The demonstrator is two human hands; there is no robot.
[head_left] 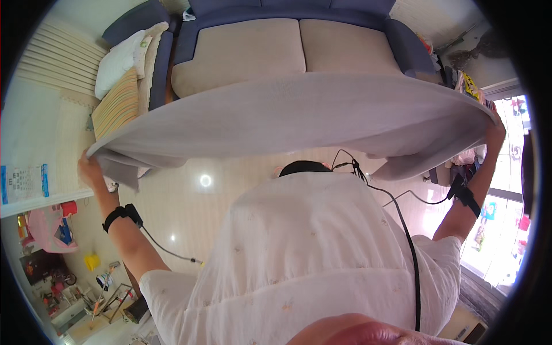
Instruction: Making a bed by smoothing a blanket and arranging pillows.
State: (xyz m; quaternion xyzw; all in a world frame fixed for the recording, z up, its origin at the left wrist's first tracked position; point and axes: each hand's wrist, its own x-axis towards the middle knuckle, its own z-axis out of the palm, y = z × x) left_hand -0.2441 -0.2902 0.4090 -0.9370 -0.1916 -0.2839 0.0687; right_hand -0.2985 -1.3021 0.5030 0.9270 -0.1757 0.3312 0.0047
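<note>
A large grey cloth (276,114) is stretched in the air between my two hands, bowing away from me. At the far left, my left hand (89,171) grips one upper corner, and a loose fold droops below it. My right hand (496,131) clutches the opposite corner at the far right, where the fabric hangs in deeper folds. Beyond the cloth stands a blue sofa with two beige seat cushions (246,51); the cloth's upper edge overlaps the cushions' front in view. Whether it touches them I cannot tell.
A white pillow (118,62) and a striped cushion (116,105) lie on the sofa section at left. Black cables (405,228) run from armbands on both my forearms. A bright window (496,233) is at right. Glossy floor tiles (185,207) lie below. Household items crowd the lower left.
</note>
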